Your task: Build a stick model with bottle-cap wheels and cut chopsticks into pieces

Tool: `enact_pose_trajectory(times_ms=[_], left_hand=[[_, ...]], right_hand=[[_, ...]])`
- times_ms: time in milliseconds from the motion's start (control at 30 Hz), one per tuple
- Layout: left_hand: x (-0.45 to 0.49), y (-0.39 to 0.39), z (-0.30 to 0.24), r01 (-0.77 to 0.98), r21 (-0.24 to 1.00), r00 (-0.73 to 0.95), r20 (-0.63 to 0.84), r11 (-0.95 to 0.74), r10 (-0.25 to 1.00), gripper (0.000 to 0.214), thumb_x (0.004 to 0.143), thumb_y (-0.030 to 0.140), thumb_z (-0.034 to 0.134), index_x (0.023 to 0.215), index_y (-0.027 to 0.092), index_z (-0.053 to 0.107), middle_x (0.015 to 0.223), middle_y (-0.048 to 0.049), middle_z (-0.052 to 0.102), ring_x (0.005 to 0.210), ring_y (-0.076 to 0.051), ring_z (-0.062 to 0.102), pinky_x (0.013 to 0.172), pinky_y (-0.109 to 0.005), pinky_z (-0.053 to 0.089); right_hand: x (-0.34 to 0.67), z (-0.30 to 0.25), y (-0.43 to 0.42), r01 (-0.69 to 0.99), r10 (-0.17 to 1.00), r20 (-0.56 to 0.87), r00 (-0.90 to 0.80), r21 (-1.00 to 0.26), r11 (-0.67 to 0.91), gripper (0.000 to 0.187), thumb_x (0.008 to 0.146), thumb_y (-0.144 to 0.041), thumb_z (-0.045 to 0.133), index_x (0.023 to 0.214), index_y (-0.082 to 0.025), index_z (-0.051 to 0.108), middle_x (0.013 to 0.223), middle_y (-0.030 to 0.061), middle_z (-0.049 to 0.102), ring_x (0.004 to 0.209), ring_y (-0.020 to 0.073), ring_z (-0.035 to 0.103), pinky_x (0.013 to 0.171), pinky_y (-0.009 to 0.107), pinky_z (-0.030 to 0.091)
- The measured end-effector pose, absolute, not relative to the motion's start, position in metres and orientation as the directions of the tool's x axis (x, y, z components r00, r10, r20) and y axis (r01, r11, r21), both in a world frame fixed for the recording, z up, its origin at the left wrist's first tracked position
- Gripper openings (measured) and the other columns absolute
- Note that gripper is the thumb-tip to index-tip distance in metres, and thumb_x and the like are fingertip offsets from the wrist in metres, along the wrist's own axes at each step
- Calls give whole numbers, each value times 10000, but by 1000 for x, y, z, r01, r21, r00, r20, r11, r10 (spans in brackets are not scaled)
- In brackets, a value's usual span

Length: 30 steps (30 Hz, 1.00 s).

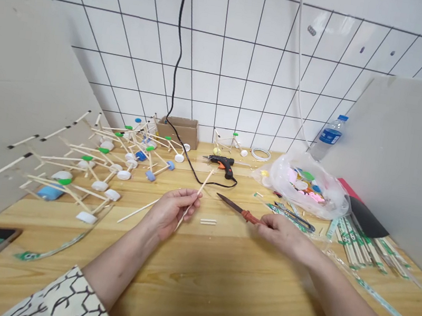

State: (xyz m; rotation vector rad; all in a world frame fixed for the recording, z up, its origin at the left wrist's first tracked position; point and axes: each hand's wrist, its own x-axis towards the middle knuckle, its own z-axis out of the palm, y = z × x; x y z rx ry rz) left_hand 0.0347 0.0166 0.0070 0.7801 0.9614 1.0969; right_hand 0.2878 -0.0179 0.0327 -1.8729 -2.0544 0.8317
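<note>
**Gripping a wooden stick and a red-handled knife, hands well apart**

Clamping a thin wooden stick (194,198) between thumb and fingers, the left hand (172,212) is hovering over the table with the wrist angled up and inward. The stick is pointing up and away, tilted toward the right, and crossing the fingers near its middle. A second thin stick (138,210) is reaching out from under that hand toward the lower left; whether it is held or lying on the wood, I cannot tell.

The right hand (281,233) is closed around the knife's red handle, with the forearm coming in from the lower right. The dark blade of the red-handled knife (241,209) is pointing left and slightly away, its tip aimed toward the stick without touching it.

Two short stick pieces (208,221) are lying on the wooden table (214,287) between the hands. Beyond them, a black hot glue gun (220,164) is resting beside its cord (193,166). Stick-and-bottle-cap frames (114,164) are covering the left side, while a clear plastic bag of caps (302,186) and packs of disposable chopsticks (357,245) are sitting to the right.
</note>
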Motion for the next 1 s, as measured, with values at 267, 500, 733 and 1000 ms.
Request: enact_pose_trajectory(times_ms=[267, 500, 733, 1000], left_hand=[[33, 18, 11, -369, 891, 130, -233, 265, 964, 157, 579, 177, 697, 687, 91, 622, 549, -1, 557, 392, -28, 375, 331, -130, 178], [39, 18, 11, -353, 897, 147, -227, 265, 963, 211, 592, 251, 713, 689, 88, 620, 541, 1, 546, 377, -18, 338, 325, -124, 155], [35, 18, 6, -353, 892, 129, -252, 282, 959, 248, 576, 263, 733, 719, 98, 615, 545, 19, 535, 392, -17, 337, 335, -129, 169], [38, 16, 9, -298, 912, 136, -250, 280, 959, 271, 605, 322, 727, 714, 104, 608, 535, 20, 543, 385, -17, 321, 343, -142, 157]], right_hand=[[270, 11, -17, 47, 861, -338, -381, -937, -347, 289, 692, -355, 664, 886, -143, 629, 615, -7, 572, 464, 73, 479, 417, 184, 314], [263, 6, -15, -193, 832, -263, -489, -898, -397, 253, 635, -314, 732, 761, -98, 697, 754, 71, 641, 668, 124, 571, 645, 249, 438], [262, 9, -18, -213, 846, -187, -500, -920, -329, 263, 642, -335, 728, 804, -128, 719, 898, 73, 622, 756, 129, 536, 704, 252, 398], [263, 10, -21, 30, 889, -230, -395, -971, -238, 300, 682, -407, 669, 861, -168, 696, 1004, 55, 611, 616, 97, 459, 484, 215, 295]])
